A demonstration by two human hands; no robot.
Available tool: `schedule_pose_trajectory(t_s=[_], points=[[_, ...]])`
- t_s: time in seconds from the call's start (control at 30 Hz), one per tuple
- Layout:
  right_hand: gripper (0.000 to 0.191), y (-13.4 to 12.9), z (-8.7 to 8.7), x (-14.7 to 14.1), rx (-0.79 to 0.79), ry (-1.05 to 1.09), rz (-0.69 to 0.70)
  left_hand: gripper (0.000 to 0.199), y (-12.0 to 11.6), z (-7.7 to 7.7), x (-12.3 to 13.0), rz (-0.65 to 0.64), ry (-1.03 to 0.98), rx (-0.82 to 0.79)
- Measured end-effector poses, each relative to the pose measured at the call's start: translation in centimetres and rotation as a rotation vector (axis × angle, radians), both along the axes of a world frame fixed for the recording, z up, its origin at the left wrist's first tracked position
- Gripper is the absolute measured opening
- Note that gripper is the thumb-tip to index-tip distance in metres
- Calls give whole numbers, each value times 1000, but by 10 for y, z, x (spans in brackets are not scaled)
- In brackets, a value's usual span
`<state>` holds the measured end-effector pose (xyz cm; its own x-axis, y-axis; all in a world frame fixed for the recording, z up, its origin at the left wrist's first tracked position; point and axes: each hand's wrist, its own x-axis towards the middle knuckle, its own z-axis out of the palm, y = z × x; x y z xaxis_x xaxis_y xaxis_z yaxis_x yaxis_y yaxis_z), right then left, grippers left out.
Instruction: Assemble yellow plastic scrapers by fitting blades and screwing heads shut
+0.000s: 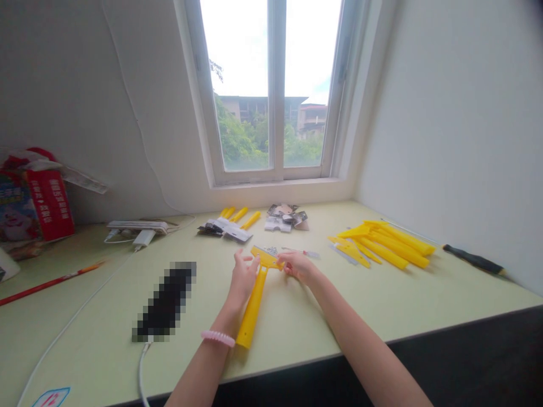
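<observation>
A yellow scraper (253,308) with a long handle and a wide head lies at the middle of the table, its handle pointing toward the front edge. At the left side of its head is my left hand (245,277), thumb and fingers closed on it. My right hand (296,265) pinches the head's right end. Just beyond the head is a small pile of screws (271,250). A thin screwdriver (307,254) lies behind my right hand.
Yellow handles and head parts (388,246) are heaped at the right, near a black-handled tool (473,260). Packed scrapers (231,229) and small packets (286,217) lie below the window. At the left are a blurred dark phone (165,302), its cable and a red pencil (53,282).
</observation>
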<state>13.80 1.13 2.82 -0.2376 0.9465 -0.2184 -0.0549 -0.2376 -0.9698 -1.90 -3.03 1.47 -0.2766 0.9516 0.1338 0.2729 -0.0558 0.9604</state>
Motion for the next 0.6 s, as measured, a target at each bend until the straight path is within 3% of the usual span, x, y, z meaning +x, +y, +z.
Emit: schedule_pose_trajectory(t_s=[0.07, 0.1, 0.2, 0.27, 0.43, 0.6], points=[[5, 0, 0, 2, -2, -5, -21, 56, -10, 8, -1, 88, 335, 199], [5, 0, 0, 3, -3, -7, -25, 52, -16, 13, -1, 73, 498, 275], [6, 0, 1, 4, 7, 1, -20, 38, -36, 23, 4, -115, 900, 326], [6, -1, 1, 4, 15, 22, -11, 42, -45, 26, 9, -193, 1053, 281], [8, -1, 2, 3, -16, 55, -21, 61, -47, 25, 13, -271, 1166, 189], [10, -1, 2, 2, -17, 59, -39, 68, -44, 27, 13, -307, 1101, 110]])
